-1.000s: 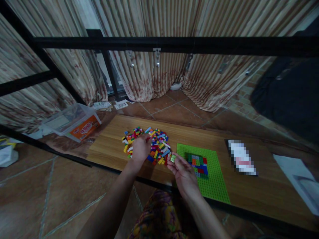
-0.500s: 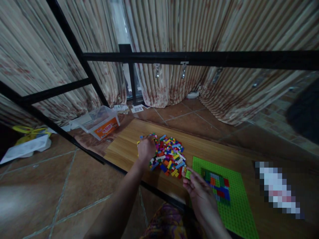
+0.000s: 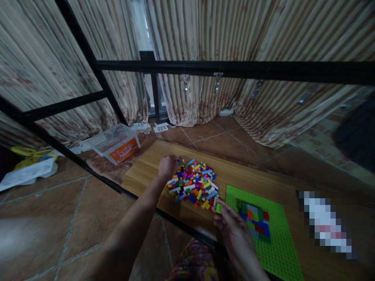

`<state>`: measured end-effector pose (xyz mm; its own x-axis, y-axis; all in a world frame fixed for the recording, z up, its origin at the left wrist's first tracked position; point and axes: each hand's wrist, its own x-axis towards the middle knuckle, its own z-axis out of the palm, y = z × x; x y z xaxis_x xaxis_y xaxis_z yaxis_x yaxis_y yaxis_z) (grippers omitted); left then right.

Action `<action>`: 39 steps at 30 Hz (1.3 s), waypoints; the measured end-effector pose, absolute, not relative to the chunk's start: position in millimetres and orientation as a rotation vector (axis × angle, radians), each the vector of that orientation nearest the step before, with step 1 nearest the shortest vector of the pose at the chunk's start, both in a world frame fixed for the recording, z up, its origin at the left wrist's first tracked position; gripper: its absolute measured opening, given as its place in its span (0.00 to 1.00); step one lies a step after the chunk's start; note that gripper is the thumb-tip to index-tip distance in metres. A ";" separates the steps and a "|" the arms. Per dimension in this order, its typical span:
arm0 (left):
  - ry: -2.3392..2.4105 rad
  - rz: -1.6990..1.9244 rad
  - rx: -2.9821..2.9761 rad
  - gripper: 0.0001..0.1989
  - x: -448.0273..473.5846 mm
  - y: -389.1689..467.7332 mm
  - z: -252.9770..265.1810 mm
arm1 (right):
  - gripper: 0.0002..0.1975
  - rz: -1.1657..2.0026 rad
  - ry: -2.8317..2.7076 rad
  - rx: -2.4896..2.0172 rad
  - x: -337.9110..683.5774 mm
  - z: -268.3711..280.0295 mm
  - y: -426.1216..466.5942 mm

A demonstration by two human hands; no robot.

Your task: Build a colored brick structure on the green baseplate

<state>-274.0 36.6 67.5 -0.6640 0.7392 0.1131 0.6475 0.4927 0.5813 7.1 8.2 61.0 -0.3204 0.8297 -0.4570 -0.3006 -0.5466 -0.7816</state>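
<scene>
My left hand is at the far left edge of a pile of small coloured building bricks on a wooden board. Its fingers are curled together at the bricks, and the back of the hand hides whatever is between them. Near the right end of the pile, my right hand pinches a light green building brick between thumb and fingertips. Just beyond that hand lies a green studded baseplate. On it sits a block of joined bricks in blue, red, orange and other colours, partly covered by my right hand.
The wooden board rests inside a black metal frame. A clear plastic box with an orange label stands beyond its left end. A blurred-out white item lies at the right. Striped curtains hang behind.
My left hand has shifted back and slightly left, uncovering bricks at the pile's left side. My right hand has moved slightly left, the green brick still in its pinch.
</scene>
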 end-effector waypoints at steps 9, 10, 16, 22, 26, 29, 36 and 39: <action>1.748 1.604 0.845 0.17 -213.7 -4.8 87.7 | 0.17 2.047 -0.751 -1.008 -1.9 75.4 8.8; 1.618 1.637 0.771 0.18 -201.6 -10.8 90.7 | 0.18 2.036 -0.777 -1.016 -4.7 78.8 10.1; 1.384 1.561 0.724 0.14 -135.1 -40.4 94.2 | 0.22 1.894 -1.073 -1.066 -19.5 93.5 13.0; 1.480 1.619 0.705 0.09 -110.3 -50.2 81.7 | 0.20 1.843 -1.144 -1.129 -15.8 84.5 3.5; 1.410 1.627 0.624 0.10 -107.6 -52.7 77.6 | 0.19 1.895 -1.057 -1.118 -12.7 74.0 -1.6; 1.412 1.631 0.577 0.10 -111.9 -47.8 71.0 | 0.18 1.883 -1.029 -1.119 -15.0 67.1 2.5; 1.960 1.526 0.926 0.05 -154.0 -6.7 61.8 | 0.16 1.386 -1.656 -1.143 -42.3 57.3 59.6; 2.208 1.373 1.146 0.09 -166.8 7.5 65.4 | 0.13 1.167 -1.885 -1.080 -58.1 56.2 82.3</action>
<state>-166.8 7.5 65.4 -0.6373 0.7556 0.1512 0.4698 0.2255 0.8535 -58.1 82.3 56.2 -0.4390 0.8919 0.1089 0.3001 0.2597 -0.9179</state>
